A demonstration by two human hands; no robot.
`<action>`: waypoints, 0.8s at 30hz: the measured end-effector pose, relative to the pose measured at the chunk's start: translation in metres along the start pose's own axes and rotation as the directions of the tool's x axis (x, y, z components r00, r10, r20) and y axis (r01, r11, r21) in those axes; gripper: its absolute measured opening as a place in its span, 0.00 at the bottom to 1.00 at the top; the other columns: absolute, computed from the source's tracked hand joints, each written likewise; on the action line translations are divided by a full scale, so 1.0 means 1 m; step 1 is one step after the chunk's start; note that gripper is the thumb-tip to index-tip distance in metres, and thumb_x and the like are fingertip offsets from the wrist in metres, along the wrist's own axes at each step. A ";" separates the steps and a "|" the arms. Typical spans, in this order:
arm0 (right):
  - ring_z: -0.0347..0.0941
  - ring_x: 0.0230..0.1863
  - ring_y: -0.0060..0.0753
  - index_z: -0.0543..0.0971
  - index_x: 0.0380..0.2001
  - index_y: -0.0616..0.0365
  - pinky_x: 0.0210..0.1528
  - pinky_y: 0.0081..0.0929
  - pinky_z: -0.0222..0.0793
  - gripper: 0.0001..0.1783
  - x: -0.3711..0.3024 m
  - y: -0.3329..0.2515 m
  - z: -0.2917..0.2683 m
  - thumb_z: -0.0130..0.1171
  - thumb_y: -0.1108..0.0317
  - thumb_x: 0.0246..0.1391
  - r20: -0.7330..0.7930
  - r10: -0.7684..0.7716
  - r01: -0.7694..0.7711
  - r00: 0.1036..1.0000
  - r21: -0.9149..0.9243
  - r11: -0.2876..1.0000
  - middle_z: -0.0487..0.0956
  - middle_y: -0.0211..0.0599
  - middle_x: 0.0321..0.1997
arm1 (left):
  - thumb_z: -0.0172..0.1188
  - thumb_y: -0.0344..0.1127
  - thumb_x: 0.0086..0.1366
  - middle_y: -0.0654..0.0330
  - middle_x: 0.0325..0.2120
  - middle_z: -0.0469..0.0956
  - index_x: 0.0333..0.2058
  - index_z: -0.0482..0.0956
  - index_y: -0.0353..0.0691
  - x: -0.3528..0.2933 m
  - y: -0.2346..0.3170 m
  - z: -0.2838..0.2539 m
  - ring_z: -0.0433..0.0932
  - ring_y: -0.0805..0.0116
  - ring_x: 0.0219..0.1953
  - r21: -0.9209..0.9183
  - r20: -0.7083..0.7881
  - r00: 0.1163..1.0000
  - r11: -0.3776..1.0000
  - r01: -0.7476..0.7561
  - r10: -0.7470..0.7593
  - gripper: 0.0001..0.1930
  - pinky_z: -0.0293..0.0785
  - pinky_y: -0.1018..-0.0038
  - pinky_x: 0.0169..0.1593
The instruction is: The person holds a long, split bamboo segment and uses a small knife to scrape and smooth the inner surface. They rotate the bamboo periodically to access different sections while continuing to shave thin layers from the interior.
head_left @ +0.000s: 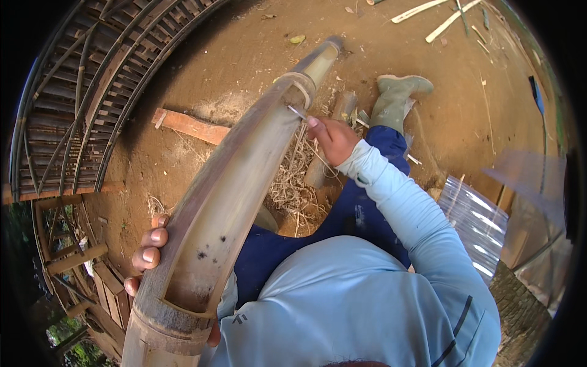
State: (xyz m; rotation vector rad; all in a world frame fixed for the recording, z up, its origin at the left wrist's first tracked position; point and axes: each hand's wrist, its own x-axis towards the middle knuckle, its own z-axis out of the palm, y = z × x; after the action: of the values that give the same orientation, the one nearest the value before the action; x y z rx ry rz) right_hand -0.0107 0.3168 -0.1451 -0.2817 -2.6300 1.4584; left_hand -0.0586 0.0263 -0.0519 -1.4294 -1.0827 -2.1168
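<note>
A thick bamboo pole (199,189) slants across my lap from the lower left to the upper middle. Long openings are cut in its side, with a node between them, and the hollow inside shows. Around its near part wraps my left hand (148,248), fingers on the outer left side; its palm is hidden beneath the pole. At the far end of the long opening, my right hand (333,140) grips a thin metal tool (296,112). The tool's tip points into the hollow just short of the node; its handle is hidden in my fist. Dark specks mark the hollow's near end.
Wood shavings (293,183) lie between my legs beside a short log (327,156). A reddish board (191,126) rests on the dirt beyond the pole. Slatted bamboo framework (73,104) stands at the left, and a clear corrugated sheet (474,220) at the right.
</note>
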 end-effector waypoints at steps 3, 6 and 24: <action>0.76 0.35 0.53 0.78 0.33 0.65 0.44 0.41 0.70 0.30 0.002 0.002 -0.004 0.37 0.50 0.72 0.021 -0.004 0.004 1.000 -0.012 1.000 0.79 0.51 0.30 | 0.58 0.77 0.44 0.48 0.59 0.68 0.65 0.63 0.51 -0.001 0.003 -0.003 0.64 0.44 0.63 -0.007 -0.002 1.000 1.000 0.015 -0.015 0.53 0.54 0.46 0.69; 0.76 0.35 0.52 0.78 0.32 0.65 0.44 0.41 0.69 0.30 0.007 0.007 0.000 0.37 0.49 0.72 -0.016 -0.041 0.042 0.999 0.019 0.999 0.79 0.50 0.30 | 0.57 0.75 0.47 0.49 0.59 0.68 0.64 0.64 0.50 0.002 0.002 -0.004 0.64 0.45 0.64 -0.003 0.004 1.000 1.000 0.022 -0.022 0.51 0.54 0.46 0.70; 0.61 0.18 0.15 0.77 0.25 0.58 0.21 0.20 0.55 0.26 0.008 0.026 0.031 0.53 0.46 0.65 -0.212 0.358 -0.139 0.909 0.655 0.743 0.67 0.24 0.18 | 0.47 0.65 0.62 0.52 0.59 0.70 0.61 0.69 0.49 -0.001 0.007 -0.005 0.63 0.49 0.66 -0.033 -0.001 0.999 0.998 0.050 -0.050 0.36 0.52 0.47 0.71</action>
State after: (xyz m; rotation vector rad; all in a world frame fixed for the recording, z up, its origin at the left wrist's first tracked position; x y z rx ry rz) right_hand -0.0221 0.3065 -0.1838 -0.7471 -1.7556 2.0650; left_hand -0.0562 0.0177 -0.0512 -1.4290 -1.0984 -2.1797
